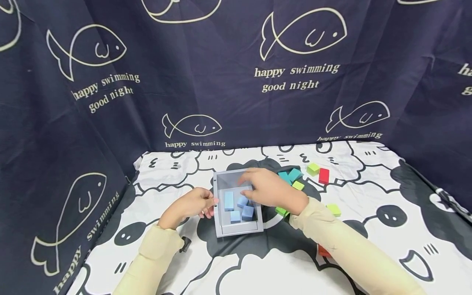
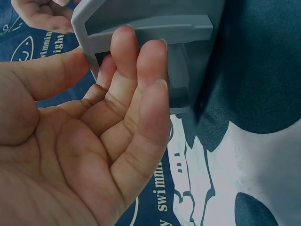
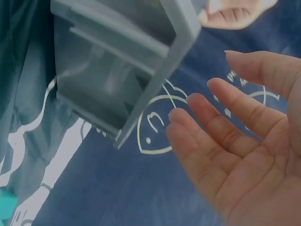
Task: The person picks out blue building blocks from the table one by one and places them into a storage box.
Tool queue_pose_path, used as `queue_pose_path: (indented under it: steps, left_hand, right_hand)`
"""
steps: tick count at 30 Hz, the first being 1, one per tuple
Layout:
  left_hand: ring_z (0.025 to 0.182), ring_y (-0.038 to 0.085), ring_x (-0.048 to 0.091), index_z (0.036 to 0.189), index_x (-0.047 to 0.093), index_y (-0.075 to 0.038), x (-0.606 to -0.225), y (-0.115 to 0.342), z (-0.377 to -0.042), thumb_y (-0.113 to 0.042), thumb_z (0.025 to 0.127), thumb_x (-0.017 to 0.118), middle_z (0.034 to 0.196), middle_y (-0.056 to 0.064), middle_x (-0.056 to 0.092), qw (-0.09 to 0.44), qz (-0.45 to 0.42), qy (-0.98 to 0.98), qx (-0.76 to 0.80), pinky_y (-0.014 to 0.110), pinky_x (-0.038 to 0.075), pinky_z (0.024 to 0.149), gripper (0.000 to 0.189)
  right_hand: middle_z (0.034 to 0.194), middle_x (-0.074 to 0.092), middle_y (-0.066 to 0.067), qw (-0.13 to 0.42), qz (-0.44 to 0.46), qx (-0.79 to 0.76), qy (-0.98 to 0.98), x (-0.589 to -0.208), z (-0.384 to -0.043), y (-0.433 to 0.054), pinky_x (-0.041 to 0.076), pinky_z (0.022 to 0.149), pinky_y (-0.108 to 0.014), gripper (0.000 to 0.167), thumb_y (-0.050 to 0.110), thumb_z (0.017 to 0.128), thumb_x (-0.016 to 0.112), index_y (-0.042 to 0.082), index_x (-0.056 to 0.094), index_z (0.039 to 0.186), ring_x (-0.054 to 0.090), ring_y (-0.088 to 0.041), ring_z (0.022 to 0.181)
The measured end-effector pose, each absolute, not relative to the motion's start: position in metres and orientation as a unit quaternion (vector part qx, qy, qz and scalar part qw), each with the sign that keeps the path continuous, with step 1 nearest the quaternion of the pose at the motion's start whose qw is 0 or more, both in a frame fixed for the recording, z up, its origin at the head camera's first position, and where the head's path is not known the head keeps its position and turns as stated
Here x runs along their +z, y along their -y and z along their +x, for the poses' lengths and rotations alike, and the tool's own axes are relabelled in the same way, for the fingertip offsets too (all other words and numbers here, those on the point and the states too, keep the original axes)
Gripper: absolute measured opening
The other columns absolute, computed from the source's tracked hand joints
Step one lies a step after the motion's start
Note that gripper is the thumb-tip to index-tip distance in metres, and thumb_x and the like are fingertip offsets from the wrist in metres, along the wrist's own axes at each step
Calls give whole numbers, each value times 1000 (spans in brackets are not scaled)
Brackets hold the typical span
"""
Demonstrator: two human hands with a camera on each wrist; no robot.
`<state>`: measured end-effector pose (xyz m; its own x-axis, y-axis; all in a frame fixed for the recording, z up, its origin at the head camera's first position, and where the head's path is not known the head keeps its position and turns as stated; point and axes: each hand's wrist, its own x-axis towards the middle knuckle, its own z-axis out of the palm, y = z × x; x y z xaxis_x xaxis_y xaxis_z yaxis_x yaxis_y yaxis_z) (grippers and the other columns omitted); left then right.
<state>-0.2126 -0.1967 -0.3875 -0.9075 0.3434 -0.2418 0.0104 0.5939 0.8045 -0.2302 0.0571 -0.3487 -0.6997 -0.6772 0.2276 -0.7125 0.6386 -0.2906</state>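
A grey plastic box stands on the patterned cloth, with several blue blocks lying inside on its floor. My left hand grips the box's left wall. In the left wrist view, its thumb meets the box's rim and the fingers lie against the outer side under a ledge. Over the box's right wall reaches my right hand, its fingers above the far part of the box. The right wrist view shows this right hand with spread, slightly bent fingers and nothing in the palm.
Right of the box lie teal blocks, several green blocks and a red block. Another red block is partly hidden by the right sleeve. A dark fish-print curtain hangs behind the cloth.
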Motion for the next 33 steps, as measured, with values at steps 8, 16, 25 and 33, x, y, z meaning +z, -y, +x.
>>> queue_pose_path:
  steps: [8,16,25,33]
  left_hand:
    - [62,18,65,81,61,-1,-387,195,-212,-15,101,56,70,9,66,192,100,-874,436,39,54,62,25]
    - [63,19,65,81,60,-2,-389,194,-213,-16,100,57,71,9,66,193,97,-874,435,35,53,60,24]
    - [64,18,65,80,60,-3,-389,196,-214,-16,100,57,70,7,65,192,84,-875,436,37,54,62,24]
    - [63,18,65,79,60,-4,-387,195,-212,-16,99,58,69,6,65,191,82,-875,436,34,53,60,24]
  right_hand:
    - [112,66,0,59,369,221,901,-345,-228,-85,53,85,-38,23,20,90,73,11,72,112,65,-20,101]
    - [112,68,-5,74,331,218,915,-337,-227,-121,52,90,-44,27,20,88,76,9,70,112,67,-21,96]
    - [110,69,-8,64,292,212,930,-334,-229,-155,54,79,-44,28,19,87,76,8,70,113,66,-22,91]
    - [99,69,-4,59,293,193,935,-347,-232,-175,52,78,-44,26,12,82,75,6,72,107,63,-21,88]
